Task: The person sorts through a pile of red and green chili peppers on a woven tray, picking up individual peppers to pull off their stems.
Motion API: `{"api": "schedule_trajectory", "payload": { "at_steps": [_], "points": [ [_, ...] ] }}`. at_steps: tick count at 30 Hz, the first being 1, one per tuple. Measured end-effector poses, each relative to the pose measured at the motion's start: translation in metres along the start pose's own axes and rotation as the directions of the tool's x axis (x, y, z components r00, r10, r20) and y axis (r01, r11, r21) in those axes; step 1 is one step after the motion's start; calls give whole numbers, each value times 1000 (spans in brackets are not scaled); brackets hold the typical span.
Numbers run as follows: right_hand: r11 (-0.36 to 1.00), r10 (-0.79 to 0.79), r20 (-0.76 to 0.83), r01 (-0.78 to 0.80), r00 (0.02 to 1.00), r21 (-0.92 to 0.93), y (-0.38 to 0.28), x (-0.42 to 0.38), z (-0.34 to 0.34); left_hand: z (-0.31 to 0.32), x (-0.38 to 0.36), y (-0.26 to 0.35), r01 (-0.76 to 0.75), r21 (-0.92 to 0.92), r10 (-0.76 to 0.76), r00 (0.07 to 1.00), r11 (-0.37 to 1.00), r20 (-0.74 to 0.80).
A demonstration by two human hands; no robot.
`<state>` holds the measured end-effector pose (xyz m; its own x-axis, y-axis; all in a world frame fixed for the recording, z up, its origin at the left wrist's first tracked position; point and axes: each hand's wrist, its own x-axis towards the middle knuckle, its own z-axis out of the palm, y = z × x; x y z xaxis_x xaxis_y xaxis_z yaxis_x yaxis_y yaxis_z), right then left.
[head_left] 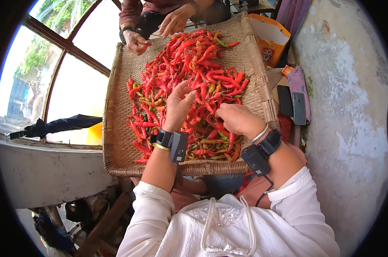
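A heap of chili peppers (202, 51), mostly red with some green and yellowish ones, lies in a wide woven bamboo tray (117, 147). Above the middle of the heap is my left hand (179, 107), its fingers curled and thumb drawn to the fingertips; anything pinched there is too small to make out. To its right, my right hand (239, 120) is low over the peppers with its fingers bent together. Its fingertips are partly hidden, so I cannot see what they hold. Both wrists carry strapped black devices.
Across the tray, another person's hand (136, 42) holds a small red pepper, the other hand (177, 20) beside it. A folded dark umbrella (72, 124) lies by the window at left. An orange box (266, 38) and a phone (299, 108) are along the right wall.
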<state>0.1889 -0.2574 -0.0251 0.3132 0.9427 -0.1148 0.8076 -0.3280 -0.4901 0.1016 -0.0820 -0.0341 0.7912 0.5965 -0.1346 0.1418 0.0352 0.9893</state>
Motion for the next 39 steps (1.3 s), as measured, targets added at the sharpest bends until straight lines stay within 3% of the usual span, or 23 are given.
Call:
{"api": "schedule_trajectory", "payload": {
  "at_steps": [3,5,6,7,9,11,13,15,17,19,20,21,23,25,26,27,28,29,31,33,35,37,39],
  "points": [
    [999,15,-64,-17,998,-31,-4,-2,0,9,-2,-9,-43,3,42,996,999,77],
    [999,40,-131,-40,991,3,-7,-1,1,8,5,-27,-154,251,101,972,956,210],
    [999,52,-152,-51,987,14,-6,1,3,12,-4,-6,-107,361,23,973,926,230],
    [998,65,-173,-61,983,27,-5,3,5,14,-6,-8,-107,361,23,973,926,230],
    [999,43,-196,-37,980,31,-4,6,10,17,-8,-11,-322,579,260,947,749,189],
    [999,19,-218,-13,976,30,-4,7,10,12,-7,-8,-268,550,201,963,791,180],
    [999,49,-241,-48,969,10,-7,6,4,-6,2,-9,-103,411,-5,968,906,252],
    [997,74,-252,-77,965,-4,-6,6,-1,-17,2,4,117,-10,-112,973,993,199],
    [995,94,-266,-102,959,-16,-5,6,-3,-29,7,11,43,-307,-14,995,951,94],
    [994,95,-254,-106,962,-29,-2,4,-4,-29,7,27,-196,-615,91,976,764,-197],
    [994,94,-253,-105,963,-30,-1,3,-4,-31,11,30,-278,-679,58,943,680,-328],
    [991,94,-245,-114,965,-69,0,1,-5,-33,13,27,-278,-678,57,942,680,-329],
    [988,92,-230,-118,969,-103,-1,-6,-4,-42,12,3,-36,-647,-188,943,762,-274],
    [971,142,-135,-165,981,-174,-2,-8,-11,-39,16,-20,73,-298,-101,991,952,-82],
    [971,143,-135,-165,980,-172,-3,-10,-15,-30,14,-21,37,-44,-37,999,998,-4],
    [973,179,-21,-180,984,-144,-5,-12,-20,-20,11,-22,-24,208,5,996,978,90],
    [973,211,95,-199,973,-119,-5,-14,-21,-9,2,-14,-146,412,94,985,900,142],
    [972,215,96,-203,972,-119,-3,-15,-19,-1,-6,-6,-263,585,168,963,767,212],
    [982,166,228,-181,959,45,1,-15,-12,3,-4,-12,-195,591,99,977,783,191],
    [987,148,242,-160,959,30,1,-11,-11,7,-2,-12,-488,687,275,873,539,404],
    [990,127,266,-138,956,21,1,-8,-6,7,-5,-7,-423,687,205,902,590,380],
    [986,165,226,-154,960,-64,3,-2,-3,7,-6,-8,-344,568,118,910,748,397],
    [989,141,183,-149,973,26,6,-1,-12,7,-8,-9,-348,505,136,902,790,410]
  ]
}}
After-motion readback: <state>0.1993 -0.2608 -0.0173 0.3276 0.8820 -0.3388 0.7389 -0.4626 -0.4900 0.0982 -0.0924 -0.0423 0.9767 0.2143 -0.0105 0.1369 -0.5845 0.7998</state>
